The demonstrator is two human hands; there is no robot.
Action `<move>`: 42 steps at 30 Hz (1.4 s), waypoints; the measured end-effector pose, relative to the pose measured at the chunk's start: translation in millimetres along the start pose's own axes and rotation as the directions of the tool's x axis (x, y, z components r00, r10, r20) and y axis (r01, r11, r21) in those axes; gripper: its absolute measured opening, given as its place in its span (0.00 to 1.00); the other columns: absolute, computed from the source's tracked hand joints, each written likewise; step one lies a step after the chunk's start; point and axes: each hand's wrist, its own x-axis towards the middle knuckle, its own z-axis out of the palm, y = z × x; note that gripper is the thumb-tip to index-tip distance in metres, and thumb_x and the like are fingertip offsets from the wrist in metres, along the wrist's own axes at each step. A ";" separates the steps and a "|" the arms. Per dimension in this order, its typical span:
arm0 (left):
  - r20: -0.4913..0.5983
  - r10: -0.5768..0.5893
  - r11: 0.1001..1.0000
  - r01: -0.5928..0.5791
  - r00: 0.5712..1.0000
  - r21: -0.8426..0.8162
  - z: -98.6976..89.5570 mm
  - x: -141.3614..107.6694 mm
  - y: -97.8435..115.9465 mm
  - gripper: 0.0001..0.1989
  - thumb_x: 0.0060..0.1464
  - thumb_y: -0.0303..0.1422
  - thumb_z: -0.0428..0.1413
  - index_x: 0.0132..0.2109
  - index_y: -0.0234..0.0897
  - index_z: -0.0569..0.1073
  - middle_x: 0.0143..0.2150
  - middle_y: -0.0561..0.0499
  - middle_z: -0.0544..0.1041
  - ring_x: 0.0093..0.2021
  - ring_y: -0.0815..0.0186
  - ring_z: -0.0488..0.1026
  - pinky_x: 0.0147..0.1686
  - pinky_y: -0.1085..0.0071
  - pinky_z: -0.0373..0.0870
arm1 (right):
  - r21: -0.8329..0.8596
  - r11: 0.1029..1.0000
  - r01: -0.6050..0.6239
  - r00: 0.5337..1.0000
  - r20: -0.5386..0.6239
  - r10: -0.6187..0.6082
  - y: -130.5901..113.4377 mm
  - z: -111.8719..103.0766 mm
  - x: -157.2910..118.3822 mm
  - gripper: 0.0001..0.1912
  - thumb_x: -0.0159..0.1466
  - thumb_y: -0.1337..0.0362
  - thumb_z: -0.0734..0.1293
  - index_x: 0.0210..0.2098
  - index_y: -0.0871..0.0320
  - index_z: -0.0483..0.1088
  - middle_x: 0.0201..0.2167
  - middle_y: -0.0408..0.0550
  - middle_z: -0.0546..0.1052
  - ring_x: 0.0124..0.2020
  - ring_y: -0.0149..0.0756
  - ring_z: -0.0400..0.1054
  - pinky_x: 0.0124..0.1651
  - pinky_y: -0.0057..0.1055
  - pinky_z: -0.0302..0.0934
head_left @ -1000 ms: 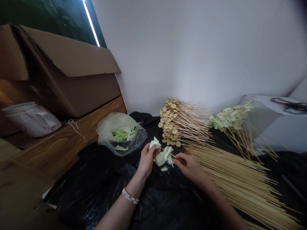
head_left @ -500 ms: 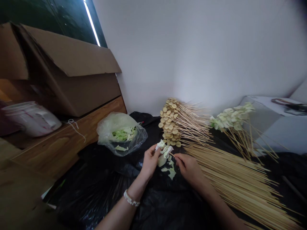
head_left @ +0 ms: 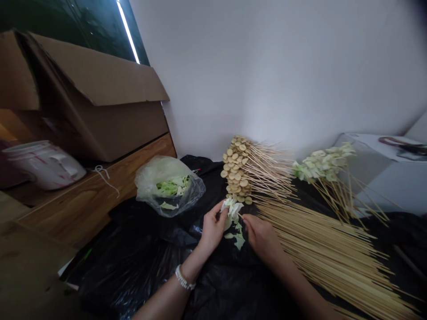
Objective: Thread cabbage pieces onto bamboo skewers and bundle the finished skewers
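**Pale leaf bunched against the skewer tip**

Over the last second your left hand (head_left: 212,230) and right hand (head_left: 262,244) have closed in toward each other, and the crumpled pale green cabbage leaf (head_left: 231,210) now sits bunched between them. Your left hand is curled, pinching the leaf between thumb and fingers. Your right thumb and forefinger pinch a thin bamboo skewer (head_left: 240,217), its tip touching the leaf, though you cannot tell from this view whether it has gone through.

The leaf is held just above a black plastic sheet (head_left: 133,262), right in front of a stack of round tan slices on bamboo skewers (head_left: 235,171). Small torn cabbage scraps (head_left: 239,240) lie on the plastic directly below your hands. To your left, a clear plastic bag (head_left: 147,180) holds more green-and-white cabbage pieces.

To your right, a broad fan of loose bamboo skewers (head_left: 327,253) spreads toward the lower right corner. Beyond it, a bunch of skewers threaded with pale cabbage (head_left: 322,162) leans with the leafy ends up and to the left. A white bead bracelet (head_left: 183,279) circles your left wrist.
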 end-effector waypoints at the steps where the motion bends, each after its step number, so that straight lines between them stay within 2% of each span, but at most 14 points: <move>1: 0.003 0.000 1.000 0.000 1.000 0.005 0.1 -0.3 -0.5 0.20 0.56 0.40 0.56 0.52 0.34 0.76 0.50 0.43 0.79 0.49 0.55 0.75 0.50 0.62 0.70 | 0.027 1.000 -0.014 1.000 0.017 0.014 -0.2 0.0 0.6 0.15 0.69 0.68 0.52 0.33 0.58 0.69 0.27 0.46 0.74 0.27 0.33 0.68 0.33 0.27 0.55; 4: 0.014 0.000 1.000 0.000 1.000 0.015 0.4 -1.1 -2.0 0.20 0.57 0.40 0.55 0.53 0.34 0.76 0.51 0.43 0.78 0.49 0.55 0.75 0.51 0.61 0.70 | 0.070 0.997 -0.032 0.999 0.020 0.031 0.5 0.8 1.9 0.16 0.69 0.68 0.52 0.30 0.58 0.68 0.24 0.45 0.73 0.25 0.32 0.67 0.32 0.27 0.55; 8: 0.026 0.017 0.999 -0.018 1.000 0.035 1.1 -2.2 -4.1 0.20 0.58 0.39 0.54 0.54 0.35 0.74 0.54 0.44 0.77 0.53 0.55 0.73 0.55 0.60 0.67 | 0.048 0.999 -0.009 0.996 -0.087 0.013 2.0 3.7 0.1 0.15 0.69 0.67 0.53 0.33 0.58 0.70 0.29 0.48 0.76 0.32 0.35 0.70 0.37 0.28 0.57; 11: 0.034 0.024 0.998 -0.026 0.999 0.050 1.6 -3.4 -5.6 0.21 0.58 0.40 0.54 0.55 0.35 0.74 0.54 0.45 0.76 0.53 0.56 0.73 0.56 0.59 0.66 | -0.007 1.000 0.005 0.993 -0.115 -0.006 1.5 5.8 -2.4 0.14 0.68 0.68 0.54 0.34 0.58 0.70 0.31 0.50 0.76 0.34 0.35 0.70 0.37 0.28 0.57; 15: 0.053 0.044 0.998 -0.046 0.998 0.050 1.6 -5.1 -6.1 0.21 0.59 0.40 0.53 0.56 0.36 0.73 0.54 0.45 0.76 0.53 0.56 0.73 0.55 0.60 0.67 | -0.033 0.999 -0.013 0.997 -0.077 0.011 -0.4 6.0 -3.4 0.14 0.68 0.69 0.53 0.33 0.58 0.68 0.28 0.48 0.74 0.30 0.35 0.69 0.34 0.28 0.55; 20: 0.085 0.073 0.992 -0.081 0.994 0.093 1.3 -6.3 -2.8 0.20 0.60 0.39 0.52 0.56 0.36 0.73 0.54 0.46 0.77 0.53 0.58 0.73 0.55 0.63 0.67 | 0.116 0.991 -0.073 0.997 0.023 0.071 -0.2 2.6 0.7 0.16 0.69 0.67 0.52 0.28 0.57 0.65 0.21 0.44 0.71 0.23 0.31 0.65 0.31 0.27 0.54; 23: 0.090 0.078 0.989 -0.088 0.993 0.118 1.7 -6.9 -1.0 0.20 0.60 0.38 0.51 0.56 0.36 0.73 0.53 0.46 0.77 0.52 0.59 0.74 0.54 0.64 0.68 | 0.150 0.985 -0.080 0.997 0.018 0.078 0.8 1.3 2.5 0.16 0.68 0.66 0.52 0.27 0.57 0.65 0.20 0.43 0.70 0.22 0.31 0.65 0.31 0.26 0.53; 28: 0.093 0.090 0.987 -0.101 0.992 0.121 1.7 -7.5 0.8 0.20 0.60 0.38 0.52 0.56 0.35 0.73 0.51 0.47 0.78 0.50 0.59 0.75 0.53 0.65 0.68 | 0.016 0.999 -0.031 0.996 -0.078 0.032 0.1 4.4 -1.1 0.14 0.68 0.67 0.53 0.32 0.58 0.68 0.26 0.47 0.74 0.29 0.34 0.68 0.35 0.27 0.54; 32: 0.081 0.084 0.987 -0.094 0.993 0.131 1.7 -8.6 3.6 0.21 0.59 0.40 0.53 0.55 0.35 0.74 0.45 0.48 0.81 0.47 0.58 0.76 0.51 0.64 0.70 | -0.050 0.998 -0.032 0.997 -0.076 0.028 -1.1 6.4 -3.7 0.15 0.68 0.68 0.52 0.33 0.58 0.68 0.28 0.49 0.74 0.31 0.35 0.68 0.35 0.28 0.54; 38: 0.147 0.069 0.992 -0.084 0.987 0.097 4.5 -11.6 7.4 0.20 0.59 0.40 0.52 0.55 0.38 0.74 0.52 0.47 0.78 0.50 0.58 0.75 0.53 0.65 0.68 | 0.156 0.984 -0.083 0.997 0.007 0.083 -1.6 0.9 2.8 0.15 0.68 0.67 0.53 0.28 0.56 0.65 0.20 0.43 0.71 0.23 0.31 0.65 0.31 0.27 0.54; 42: 0.085 0.028 0.998 -0.033 0.996 0.054 1.5 -6.5 7.5 0.19 0.58 0.40 0.54 0.53 0.36 0.76 0.51 0.46 0.79 0.50 0.58 0.75 0.53 0.65 0.68 | 0.193 0.977 -0.094 0.995 0.037 0.088 -2.5 -2.4 5.8 0.15 0.68 0.65 0.53 0.30 0.57 0.68 0.23 0.44 0.73 0.24 0.32 0.66 0.32 0.27 0.55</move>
